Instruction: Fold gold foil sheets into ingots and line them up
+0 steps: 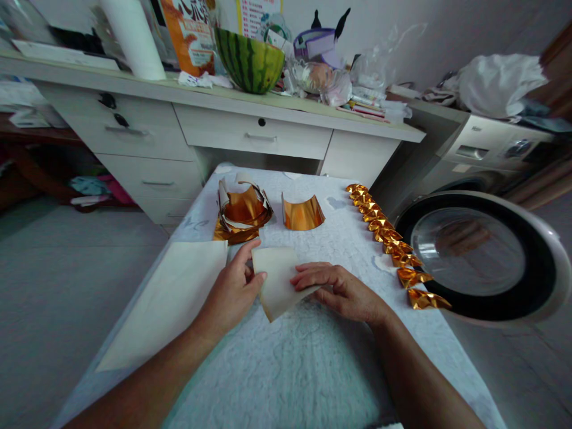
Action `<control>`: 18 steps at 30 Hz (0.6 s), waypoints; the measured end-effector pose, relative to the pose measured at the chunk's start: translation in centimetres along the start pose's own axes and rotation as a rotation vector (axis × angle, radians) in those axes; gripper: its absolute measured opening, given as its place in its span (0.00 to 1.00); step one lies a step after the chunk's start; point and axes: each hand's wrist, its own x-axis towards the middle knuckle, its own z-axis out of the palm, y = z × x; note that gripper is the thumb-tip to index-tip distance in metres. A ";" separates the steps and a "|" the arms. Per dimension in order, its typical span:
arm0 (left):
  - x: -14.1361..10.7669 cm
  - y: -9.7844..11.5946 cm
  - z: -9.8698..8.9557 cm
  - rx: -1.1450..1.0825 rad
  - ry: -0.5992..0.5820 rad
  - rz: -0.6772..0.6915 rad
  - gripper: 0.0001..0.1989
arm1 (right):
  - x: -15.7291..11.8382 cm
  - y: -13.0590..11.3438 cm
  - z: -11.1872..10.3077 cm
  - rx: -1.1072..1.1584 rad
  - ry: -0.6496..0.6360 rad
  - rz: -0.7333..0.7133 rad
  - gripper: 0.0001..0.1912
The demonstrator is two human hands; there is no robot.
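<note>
A small pale paper sheet (279,286) is held between my two hands above the cloth-covered table. My left hand (239,286) pinches its left edge between thumb and fingers. On its right side, my right hand (335,289) has its fingers over the sheet and its thumb below, gripping the edge. Beyond the hands lie a pile of curled gold foil sheets (243,208) and one single curved gold sheet (302,214). A row of several folded gold foil pieces (384,232) runs along the table's right side. A large white sheet (174,298) lies flat to the left.
The table (286,375) has a pale quilted cover. Behind it stands a white desk (214,128) with drawers, holding half a watermelon (250,62), a paper roll (136,42), an orange packet (190,39) and plastic bags. On the right, a washing machine's round door (473,256) hangs open beside the table.
</note>
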 end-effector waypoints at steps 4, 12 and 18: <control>0.0 0.2 0.1 -0.092 -0.036 0.024 0.32 | 0.0 0.3 0.5 0.095 0.044 0.085 0.12; -0.3 1.1 -0.2 -0.221 -0.204 -0.034 0.24 | 0.8 0.6 1.6 -0.085 0.357 0.184 0.06; -0.6 1.7 0.0 -0.330 -0.289 -0.033 0.14 | 1.4 1.0 2.6 0.200 0.478 0.272 0.08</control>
